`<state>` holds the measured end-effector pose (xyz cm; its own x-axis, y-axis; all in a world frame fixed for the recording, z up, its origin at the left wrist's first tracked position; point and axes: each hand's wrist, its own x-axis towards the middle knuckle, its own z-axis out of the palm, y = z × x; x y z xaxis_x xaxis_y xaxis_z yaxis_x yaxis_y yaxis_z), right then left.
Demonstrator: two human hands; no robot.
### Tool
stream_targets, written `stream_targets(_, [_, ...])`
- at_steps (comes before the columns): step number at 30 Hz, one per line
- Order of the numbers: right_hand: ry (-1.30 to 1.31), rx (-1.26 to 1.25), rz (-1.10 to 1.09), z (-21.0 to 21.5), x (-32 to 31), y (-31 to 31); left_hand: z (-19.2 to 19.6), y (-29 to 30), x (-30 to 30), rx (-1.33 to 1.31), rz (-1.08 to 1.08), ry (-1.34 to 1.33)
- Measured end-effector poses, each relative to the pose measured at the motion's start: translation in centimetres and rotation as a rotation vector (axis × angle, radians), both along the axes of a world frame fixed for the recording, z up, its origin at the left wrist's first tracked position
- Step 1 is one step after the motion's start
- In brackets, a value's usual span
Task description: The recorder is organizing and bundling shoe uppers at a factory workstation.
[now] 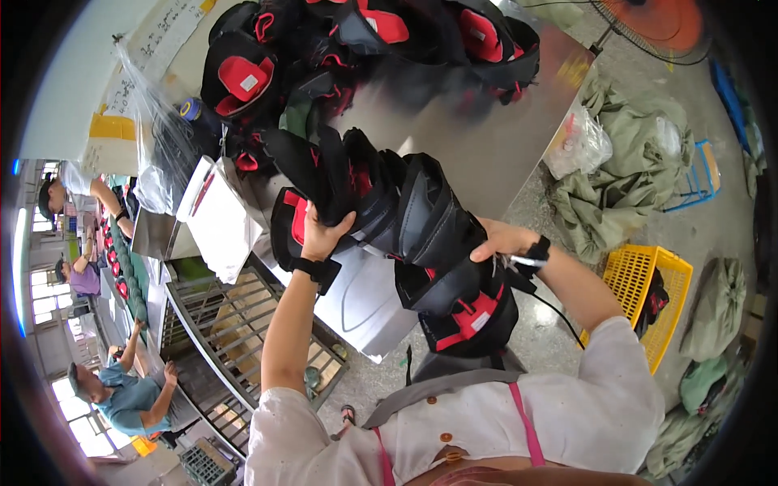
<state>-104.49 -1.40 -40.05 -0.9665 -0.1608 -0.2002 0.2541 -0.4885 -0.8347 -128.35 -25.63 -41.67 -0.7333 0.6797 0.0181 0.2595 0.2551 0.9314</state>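
Observation:
A long stack of black shoe uppers (429, 212) with red linings, nested into one another, lies between my hands in front of my body. My left hand (324, 233) is closed on the far left end of the stack, the thumb pressed on a black upper. At the right side my right hand (504, 240) grips the stack, its thumb on top and its other fingers hidden. The near end of the stack, with a red tongue piece (474, 317), hangs close to my waist. More black and red uppers (243, 77) are heaped beyond my hands.
The heap rests on a shiny metal table (523, 134). A yellow basket (660, 283), green-grey cloth sacks (632, 154) and an orange fan (652, 20) stand right. White sheets (223, 227) and a metal rack (215, 324) are left. A co-worker in blue-green (134, 397) works by a conveyor line (130, 267).

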Motion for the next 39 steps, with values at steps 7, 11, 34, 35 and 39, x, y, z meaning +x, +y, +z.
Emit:
stream_targets(7, [-0.087,0.007,0.083,0.7,3.9,-5.0,-0.7,-4.9,6.5,0.125,0.138,-0.051])
stream_targets(11, [0.027,0.159,0.068,2.1,4.0,-7.5,-0.5,-4.5,9.9,0.351,0.141,-0.038])
stream_targets(34, [-0.064,0.635,0.246,-6.2,6.2,-4.1,1.0,-2.6,7.3,-0.034,-0.155,0.362])
stream_targets(35, [-0.134,0.533,0.171,-6.3,6.8,-4.6,1.7,-3.5,8.2,-0.116,-0.109,0.307])
stream_targets(39, [-0.14,0.499,0.481,-5.7,5.0,-3.6,1.8,-8.7,10.7,0.239,-0.001,0.043])
